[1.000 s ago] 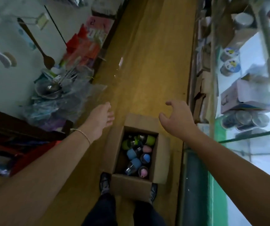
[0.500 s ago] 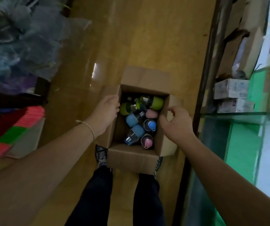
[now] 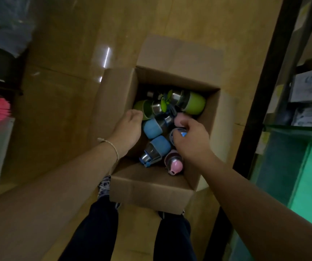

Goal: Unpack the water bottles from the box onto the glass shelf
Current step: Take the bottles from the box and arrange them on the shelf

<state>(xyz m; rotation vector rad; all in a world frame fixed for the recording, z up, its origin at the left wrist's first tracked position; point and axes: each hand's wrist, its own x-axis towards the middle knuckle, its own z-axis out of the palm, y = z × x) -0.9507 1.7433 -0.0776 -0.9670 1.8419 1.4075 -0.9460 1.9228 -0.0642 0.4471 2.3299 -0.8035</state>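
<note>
The right hand (image 3: 191, 142) curls its fingers over a blue-capped bottle (image 3: 181, 133) inside the box (image 3: 151, 193), apparently gripping it. The left hand (image 3: 128, 129) reaches in along the box's left wall, fingers straight and together, tips at a green bottle (image 3: 142, 108). More water bottles (image 3: 158, 147) lie jumbled in the box, which sits on the floor (image 3: 66, 91). The glass shelf (image 3: 298, 128) runs right of the box.
</note>
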